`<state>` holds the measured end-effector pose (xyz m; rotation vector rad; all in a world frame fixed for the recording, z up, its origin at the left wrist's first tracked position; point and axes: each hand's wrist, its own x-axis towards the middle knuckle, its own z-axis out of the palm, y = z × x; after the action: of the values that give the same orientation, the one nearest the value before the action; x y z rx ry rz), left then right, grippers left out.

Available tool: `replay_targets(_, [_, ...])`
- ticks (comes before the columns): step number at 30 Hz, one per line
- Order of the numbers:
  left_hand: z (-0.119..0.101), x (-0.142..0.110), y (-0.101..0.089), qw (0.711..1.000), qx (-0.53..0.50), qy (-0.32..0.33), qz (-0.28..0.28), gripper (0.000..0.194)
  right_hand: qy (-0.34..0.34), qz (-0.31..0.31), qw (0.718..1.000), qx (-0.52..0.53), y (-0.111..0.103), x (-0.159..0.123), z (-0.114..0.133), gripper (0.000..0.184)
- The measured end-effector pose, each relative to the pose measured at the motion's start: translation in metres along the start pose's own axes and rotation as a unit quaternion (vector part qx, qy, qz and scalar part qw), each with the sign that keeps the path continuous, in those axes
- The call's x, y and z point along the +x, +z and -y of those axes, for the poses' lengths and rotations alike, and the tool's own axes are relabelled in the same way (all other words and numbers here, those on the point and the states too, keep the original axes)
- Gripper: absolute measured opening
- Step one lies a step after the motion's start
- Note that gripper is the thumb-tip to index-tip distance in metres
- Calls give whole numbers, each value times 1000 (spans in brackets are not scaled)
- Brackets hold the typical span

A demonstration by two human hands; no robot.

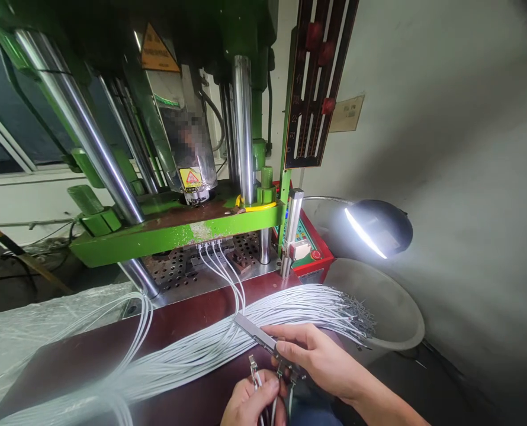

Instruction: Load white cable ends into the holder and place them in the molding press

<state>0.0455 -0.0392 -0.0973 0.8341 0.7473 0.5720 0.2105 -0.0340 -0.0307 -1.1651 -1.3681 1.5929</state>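
While the right hand [321, 355] closes its fingers [290, 353] on a metal bar [259, 336] slanting up-left, the left hand [250, 402] pinches wire ends [254, 374] low above the dark red counter [188, 319], where white cables [290, 307] fan rightward before a green press [174, 231] and lit lamp [379, 228].

Towering behind the bench: a green press machine [174, 231] with chrome columns [243, 124]. Glowing at right, a gooseneck lamp [376, 228] over a grey bowl [397, 313]. Draped at left, clear plastic sheeting [32, 331].

The left hand [250, 402] is cut off by the bottom edge.
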Motion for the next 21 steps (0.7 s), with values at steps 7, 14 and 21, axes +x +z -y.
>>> replay_targets(7, [4,5,-4,1000,22,-4,-15,53,6,-35,995,-98,4,-1,-3,40])
replay_targets(14, [6,2,-6,983,171,22,-57,57,-33,21,992,-116,3,2,5,34])
replay_targets(21, [2,1,-8,986,166,-29,-13,61,-2,94,985,-147,2,0,12,33])
